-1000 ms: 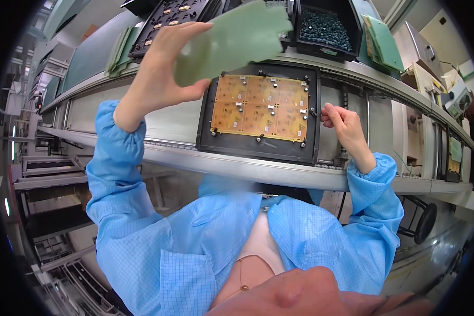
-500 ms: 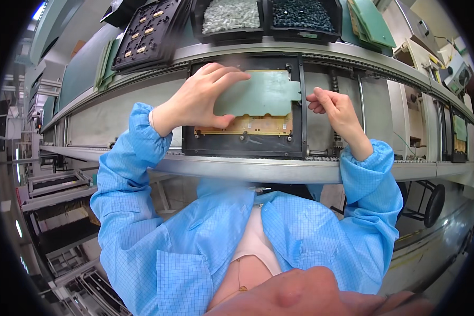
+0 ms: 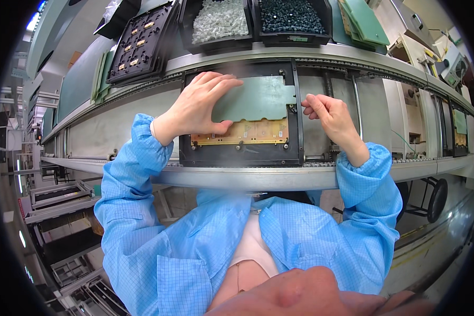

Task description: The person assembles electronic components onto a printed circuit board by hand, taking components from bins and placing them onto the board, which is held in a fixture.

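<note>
between metal rails (image 3: pixel 237 177) lies a flat, black, rectangular tray (image 3: pixel 271 157); in it an amber circuit panel (image 3: pixel 255 135), its upper part hidden by the smooth green sheet (image 3: pixel 260 100) over it, notched along the lower edge. my left hand (image 3: pixel 197 104), thumb and fingers spread, grips that sheet's left end; my right hand (image 3: pixel 331 117) curls just beside its tab, whether pinching anything i cannot tell

the head camera looks down at hands (image 3: pixel 195 109).
</note>
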### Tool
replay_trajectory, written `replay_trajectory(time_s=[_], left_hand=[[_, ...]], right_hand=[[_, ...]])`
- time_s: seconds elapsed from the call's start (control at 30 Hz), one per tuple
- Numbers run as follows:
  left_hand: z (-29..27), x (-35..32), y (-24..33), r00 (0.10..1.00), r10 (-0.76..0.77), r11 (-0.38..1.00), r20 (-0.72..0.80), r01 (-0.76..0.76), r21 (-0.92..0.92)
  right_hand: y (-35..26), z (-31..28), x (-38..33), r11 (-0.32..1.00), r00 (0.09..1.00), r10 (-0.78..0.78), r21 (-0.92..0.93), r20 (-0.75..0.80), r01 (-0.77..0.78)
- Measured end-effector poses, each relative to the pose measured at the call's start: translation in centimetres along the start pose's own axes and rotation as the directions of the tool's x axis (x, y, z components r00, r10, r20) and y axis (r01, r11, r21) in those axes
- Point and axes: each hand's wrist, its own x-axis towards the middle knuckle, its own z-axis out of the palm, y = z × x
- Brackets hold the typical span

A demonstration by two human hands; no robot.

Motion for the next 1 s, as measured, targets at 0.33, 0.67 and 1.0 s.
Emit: replay_trajectory(time_s=[0.33, 0.67, 1.0], left_hand=[[0.6, 0.0, 0.2, 1.000, 0.002, 0.996, -0.002, -0.003, -0.092], [-0.1, -0.8, 0.3, 0.999, -0.046, 0.996, -0.015, 0.044, -0.079], [0.1, -4.3, -0.1, 0.989, -0.121, 0.993, -0.081, 0.119, -0.027]], right_hand=[[-0.1, -0.1, -0.7, 1.000, 1.000, 0.008, -0.012, -0.022, -0.009], [-0.2, -0.8, -0.6, 0.999, 1.000, 0.006, -0.050, -0.005, -0.006], [-4.0, -1.0, -3.5, 0.735, 0.902, -0.433, -0.579, 0.001, 0.353]])
